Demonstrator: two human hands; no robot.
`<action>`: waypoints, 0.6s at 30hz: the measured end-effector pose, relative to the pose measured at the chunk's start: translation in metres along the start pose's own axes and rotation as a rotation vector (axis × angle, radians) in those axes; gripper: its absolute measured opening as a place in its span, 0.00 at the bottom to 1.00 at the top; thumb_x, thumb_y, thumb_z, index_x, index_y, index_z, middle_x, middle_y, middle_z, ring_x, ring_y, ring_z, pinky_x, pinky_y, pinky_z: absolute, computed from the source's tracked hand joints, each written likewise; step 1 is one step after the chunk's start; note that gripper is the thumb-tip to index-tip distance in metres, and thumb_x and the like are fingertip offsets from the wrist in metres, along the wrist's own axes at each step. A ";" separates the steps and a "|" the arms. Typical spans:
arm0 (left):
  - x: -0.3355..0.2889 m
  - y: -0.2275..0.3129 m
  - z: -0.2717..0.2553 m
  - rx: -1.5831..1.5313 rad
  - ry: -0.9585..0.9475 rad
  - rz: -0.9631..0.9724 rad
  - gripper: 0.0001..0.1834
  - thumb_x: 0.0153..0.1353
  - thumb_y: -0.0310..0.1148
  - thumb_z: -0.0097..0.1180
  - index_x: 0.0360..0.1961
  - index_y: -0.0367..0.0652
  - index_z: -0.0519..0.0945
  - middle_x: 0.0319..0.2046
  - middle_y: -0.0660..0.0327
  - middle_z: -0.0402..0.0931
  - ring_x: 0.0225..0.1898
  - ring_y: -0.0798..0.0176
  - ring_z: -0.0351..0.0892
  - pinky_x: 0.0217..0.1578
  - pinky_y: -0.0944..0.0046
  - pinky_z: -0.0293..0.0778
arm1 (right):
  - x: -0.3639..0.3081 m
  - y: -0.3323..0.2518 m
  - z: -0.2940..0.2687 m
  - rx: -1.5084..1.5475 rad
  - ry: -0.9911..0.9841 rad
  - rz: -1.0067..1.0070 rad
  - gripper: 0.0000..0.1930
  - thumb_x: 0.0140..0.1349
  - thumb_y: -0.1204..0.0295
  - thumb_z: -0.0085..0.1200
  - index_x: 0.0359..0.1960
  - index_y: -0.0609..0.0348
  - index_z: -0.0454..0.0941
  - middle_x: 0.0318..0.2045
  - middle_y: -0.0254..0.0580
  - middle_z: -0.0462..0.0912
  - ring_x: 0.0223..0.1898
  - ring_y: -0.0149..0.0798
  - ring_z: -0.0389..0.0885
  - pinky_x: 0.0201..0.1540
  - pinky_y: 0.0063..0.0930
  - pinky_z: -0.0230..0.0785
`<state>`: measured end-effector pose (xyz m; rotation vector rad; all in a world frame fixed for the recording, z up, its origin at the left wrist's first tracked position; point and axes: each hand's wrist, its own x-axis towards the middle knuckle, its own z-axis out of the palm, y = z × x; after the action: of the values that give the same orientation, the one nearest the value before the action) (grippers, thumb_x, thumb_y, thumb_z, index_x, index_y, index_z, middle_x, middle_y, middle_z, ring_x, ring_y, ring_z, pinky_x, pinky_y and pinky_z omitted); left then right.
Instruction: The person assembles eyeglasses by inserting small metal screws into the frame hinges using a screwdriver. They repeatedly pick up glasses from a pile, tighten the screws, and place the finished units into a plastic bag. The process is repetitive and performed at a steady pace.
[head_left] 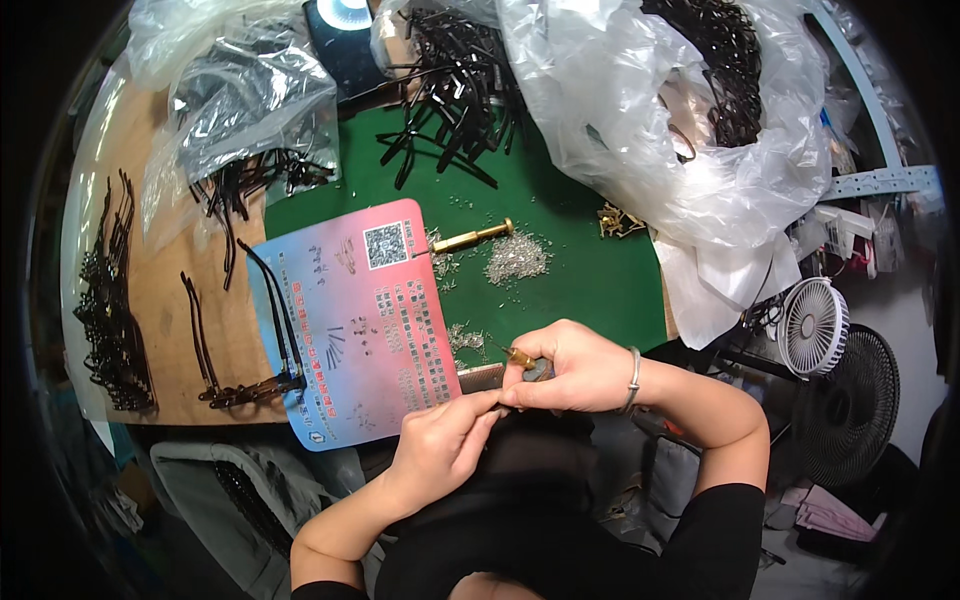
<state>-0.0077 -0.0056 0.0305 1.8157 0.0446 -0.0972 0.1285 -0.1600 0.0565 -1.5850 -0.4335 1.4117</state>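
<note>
My right hand [578,368] is closed around a small brass screwdriver [518,356], whose thin tip points up and to the left. A greyish rounded piece [540,370] shows beside the screwdriver, between thumb and fingers. Just to the left, my left hand [440,440] is closed in a pinch, its fingertips meeting the right hand's. Whatever it pinches is hidden. Beyond the hands, tiny clear or silvery pieces lie in a heap [518,258], with a smaller scatter [466,340] closer in. A second brass screwdriver [472,237] lies next to the heap.
A pink-and-blue printed mat [350,290] overlaps the green mat [590,290]. Dark eyeglass frames [245,393] lie across its left edge; more are stacked [115,330] far left. Dark temple arms [455,80], plastic bags [600,110] and brass pieces [618,221] lie beyond. Fans [812,325] stand right.
</note>
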 end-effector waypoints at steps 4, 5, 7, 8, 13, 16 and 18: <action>-0.002 0.000 -0.001 -0.210 -0.103 -0.076 0.09 0.61 0.22 0.49 0.42 0.36 0.77 0.27 0.60 0.80 0.20 0.72 0.78 0.22 0.72 0.74 | 0.003 0.023 0.002 0.171 -0.033 -0.014 0.23 0.48 0.58 0.66 0.36 0.62 0.70 0.25 0.34 0.74 0.20 0.23 0.71 0.20 0.16 0.64; -0.002 -0.003 0.000 -0.219 -0.114 -0.062 0.11 0.61 0.22 0.48 0.45 0.36 0.75 0.28 0.59 0.80 0.20 0.71 0.78 0.22 0.72 0.74 | 0.004 0.026 0.002 0.196 -0.043 0.025 0.25 0.47 0.57 0.66 0.36 0.63 0.70 0.25 0.35 0.74 0.22 0.24 0.71 0.22 0.17 0.65; -0.004 -0.001 0.004 -0.286 -0.095 -0.117 0.13 0.61 0.21 0.47 0.47 0.36 0.74 0.29 0.59 0.79 0.21 0.71 0.78 0.22 0.72 0.74 | 0.005 0.033 0.003 0.133 -0.021 0.002 0.27 0.47 0.54 0.66 0.37 0.64 0.69 0.27 0.37 0.75 0.26 0.27 0.73 0.28 0.21 0.68; -0.004 0.000 0.006 -0.319 -0.086 -0.145 0.13 0.61 0.21 0.47 0.48 0.36 0.73 0.29 0.59 0.79 0.21 0.71 0.78 0.23 0.72 0.74 | 0.005 0.037 0.003 0.040 0.014 -0.061 0.28 0.48 0.53 0.65 0.38 0.64 0.69 0.28 0.39 0.75 0.28 0.29 0.74 0.31 0.23 0.69; 0.003 -0.011 0.004 -0.156 -0.065 -0.124 0.15 0.61 0.20 0.45 0.49 0.36 0.71 0.29 0.58 0.79 0.21 0.71 0.77 0.24 0.72 0.75 | 0.005 0.040 0.008 -0.315 0.166 -0.170 0.32 0.54 0.49 0.57 0.45 0.66 0.62 0.39 0.54 0.73 0.41 0.48 0.75 0.44 0.34 0.68; -0.004 -0.024 -0.003 -0.150 0.080 -0.196 0.13 0.60 0.18 0.44 0.47 0.33 0.71 0.31 0.56 0.79 0.22 0.71 0.78 0.24 0.71 0.76 | -0.010 0.034 0.002 -0.510 0.339 -0.160 0.23 0.59 0.63 0.52 0.49 0.63 0.59 0.42 0.56 0.67 0.40 0.52 0.75 0.43 0.39 0.70; -0.001 -0.022 -0.008 -0.202 0.176 -0.248 0.12 0.60 0.17 0.44 0.46 0.32 0.71 0.30 0.57 0.79 0.21 0.71 0.78 0.24 0.71 0.75 | -0.020 0.035 -0.005 -0.683 0.481 -0.198 0.19 0.60 0.72 0.47 0.51 0.61 0.59 0.39 0.54 0.65 0.35 0.56 0.76 0.38 0.42 0.72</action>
<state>-0.0101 0.0071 0.0111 1.6061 0.3916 -0.1039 0.1165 -0.1952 0.0392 -2.2734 -0.8046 0.7120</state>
